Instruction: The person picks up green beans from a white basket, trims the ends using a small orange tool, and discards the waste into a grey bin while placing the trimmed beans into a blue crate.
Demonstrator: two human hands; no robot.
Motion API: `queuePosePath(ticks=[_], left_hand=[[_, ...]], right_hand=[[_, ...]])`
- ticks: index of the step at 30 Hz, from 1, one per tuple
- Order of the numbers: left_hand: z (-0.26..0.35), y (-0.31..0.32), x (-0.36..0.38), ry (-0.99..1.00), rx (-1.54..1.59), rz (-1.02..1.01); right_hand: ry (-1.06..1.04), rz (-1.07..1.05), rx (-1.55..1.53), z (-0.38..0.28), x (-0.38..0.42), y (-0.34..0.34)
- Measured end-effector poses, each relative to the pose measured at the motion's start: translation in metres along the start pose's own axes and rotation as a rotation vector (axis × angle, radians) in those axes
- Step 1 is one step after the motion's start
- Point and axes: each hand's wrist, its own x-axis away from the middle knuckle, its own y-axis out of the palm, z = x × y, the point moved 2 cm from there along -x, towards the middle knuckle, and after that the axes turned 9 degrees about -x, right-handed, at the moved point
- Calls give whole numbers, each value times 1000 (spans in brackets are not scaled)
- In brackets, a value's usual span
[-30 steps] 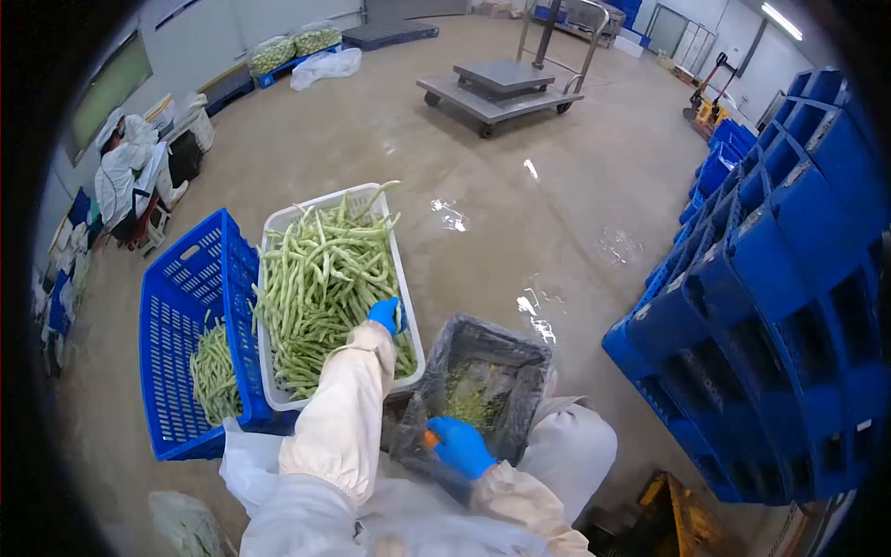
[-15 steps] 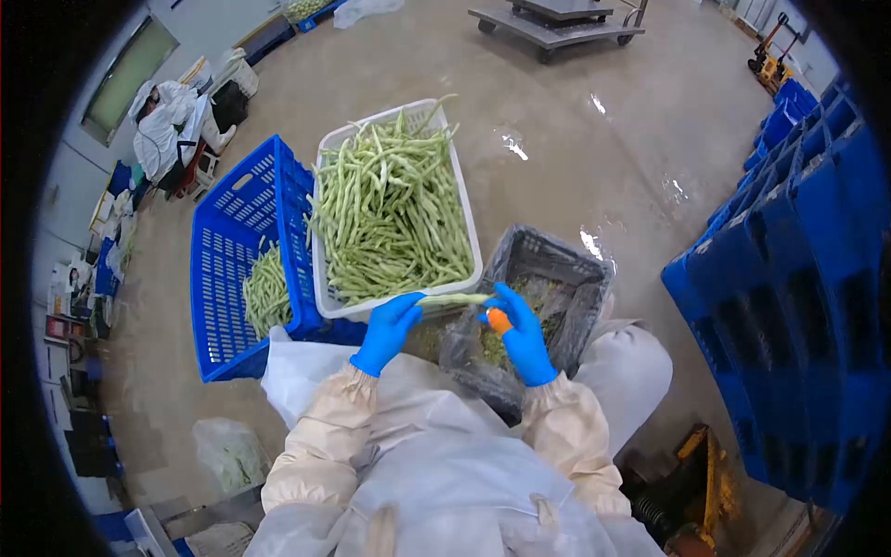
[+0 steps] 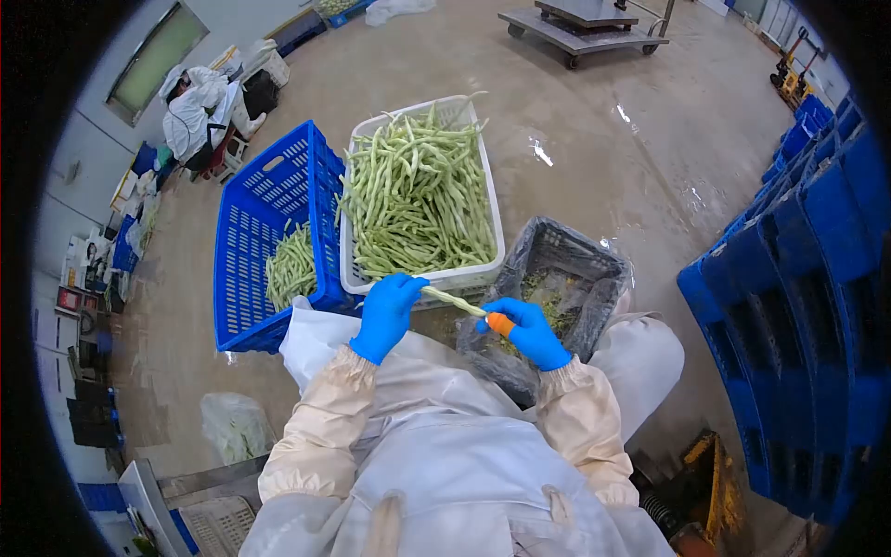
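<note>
My left hand (image 3: 388,311), in a blue glove, pinches one end of a long pale green bean (image 3: 452,299). The bean slants down to my right hand (image 3: 527,330), also blue-gloved, which is closed at its other end. An orange cover (image 3: 500,324) sits on the right thumb, against the bean's tip. Just beyond my hands, a white crate (image 3: 494,223) holds a heap of similar beans (image 3: 422,190). Under and beyond the right hand stands a dark bin lined with plastic (image 3: 594,269), with small green scraps in it.
A blue crate (image 3: 243,269) with a smaller pile of beans stands left of the white one. Stacked blue pallets (image 3: 780,343) rise at the right. A metal trolley (image 3: 580,37) stands at the back, and a seated person in white (image 3: 195,116) is far left.
The bean has gone from nearly level to slanting down to the right. My right hand has dropped and turned more sideways. The whole view has shifted a little, with the surroundings moving right.
</note>
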Motion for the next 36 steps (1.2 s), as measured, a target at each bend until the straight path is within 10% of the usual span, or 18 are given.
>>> queuePosePath(ticks=[9, 11, 15, 22, 25, 30, 36], left_hand=[[19, 33, 3, -118, 437, 66], [33, 59, 10, -475, 1190, -192], [59, 77, 8, -689, 1723, -325], [-25, 40, -37, -683, 2279, 362], [-35, 31, -44, -623, 2305, 409], [6, 48, -61, -664, 2284, 299], [28, 58, -63, -629, 2283, 243]], right_hand=[[-13, 176, -308, -3, 4, 7], [-31, 152, -350, -2, 3, 14], [-40, 196, -378, 6, 2, 12], [-324, 775, -1071, 22, 20, -76], [-238, 862, -478, 31, 20, -73], [-1, 251, -325, 26, -3, 15], [218, 100, -564, 26, 0, 25]])
